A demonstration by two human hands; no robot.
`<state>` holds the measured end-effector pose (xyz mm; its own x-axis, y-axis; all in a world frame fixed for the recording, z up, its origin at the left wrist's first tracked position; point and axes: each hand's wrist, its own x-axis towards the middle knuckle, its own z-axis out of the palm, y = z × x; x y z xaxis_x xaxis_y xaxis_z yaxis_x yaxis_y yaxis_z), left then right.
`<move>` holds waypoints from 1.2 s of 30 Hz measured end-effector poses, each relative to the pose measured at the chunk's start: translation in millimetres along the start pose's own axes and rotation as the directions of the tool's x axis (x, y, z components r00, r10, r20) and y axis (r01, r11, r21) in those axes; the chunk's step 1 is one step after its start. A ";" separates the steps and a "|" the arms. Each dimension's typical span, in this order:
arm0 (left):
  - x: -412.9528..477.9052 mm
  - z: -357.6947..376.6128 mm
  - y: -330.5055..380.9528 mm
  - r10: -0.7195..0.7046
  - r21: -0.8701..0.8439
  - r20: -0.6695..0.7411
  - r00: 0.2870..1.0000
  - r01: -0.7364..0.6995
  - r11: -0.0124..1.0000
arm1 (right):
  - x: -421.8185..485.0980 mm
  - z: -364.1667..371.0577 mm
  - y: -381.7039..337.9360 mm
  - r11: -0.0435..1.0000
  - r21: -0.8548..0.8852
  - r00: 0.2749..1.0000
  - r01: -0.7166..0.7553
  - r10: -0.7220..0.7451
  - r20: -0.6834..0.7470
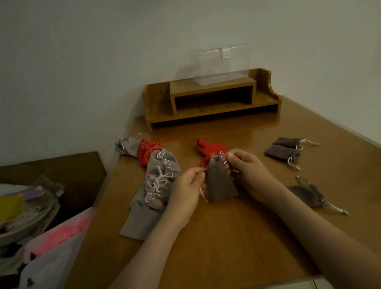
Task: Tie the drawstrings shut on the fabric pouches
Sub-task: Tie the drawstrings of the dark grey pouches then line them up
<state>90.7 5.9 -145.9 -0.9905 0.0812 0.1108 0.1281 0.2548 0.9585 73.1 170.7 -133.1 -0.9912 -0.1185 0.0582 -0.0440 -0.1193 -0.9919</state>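
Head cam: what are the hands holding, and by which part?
One grey pouch, by its drawstrings at the neck: left hand pinches one cord, right hand the other.

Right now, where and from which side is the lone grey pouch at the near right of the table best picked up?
Probably at the gathered neck of the pouch, pinched from above, coming from the near right. The pouch lies flat, its neck and cords pointing that way. The narrow neck is easy to pinch, the flat body less so.

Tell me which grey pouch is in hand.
The dark grey pouch, upright between left hand and right hand, each pinching its drawstring; the rest lie on the table.
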 end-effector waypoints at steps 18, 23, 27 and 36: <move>-15.2 -16.4 25.1 -0.053 -0.873 0.205 0.977 0.207 0.441 | -10.5 -4.0 -5.1 0.936 0.351 0.981 -0.032 -0.037 0.188; -14.7 -12.0 26.3 -0.084 -0.801 0.208 0.974 0.219 0.557 | -15.2 -2.2 -8.4 0.938 0.336 0.966 -0.088 -0.002 0.259; -15.5 -7.7 29.0 -0.209 -0.735 0.265 0.941 0.337 0.589 | -18.0 1.4 -11.2 0.956 0.294 0.947 -0.016 -0.080 0.312; -21.4 -2.5 31.2 -0.236 -0.558 0.457 0.858 0.483 0.674 | -13.8 6.5 -11.6 0.995 0.064 0.933 0.070 -0.088 0.349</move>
<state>115.7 9.7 -117.7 -0.8571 0.4498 -0.2512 -0.4197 -0.3270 0.8467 88.1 167.3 -121.7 -0.8774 -0.4441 0.1813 -0.1054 -0.1904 -0.9760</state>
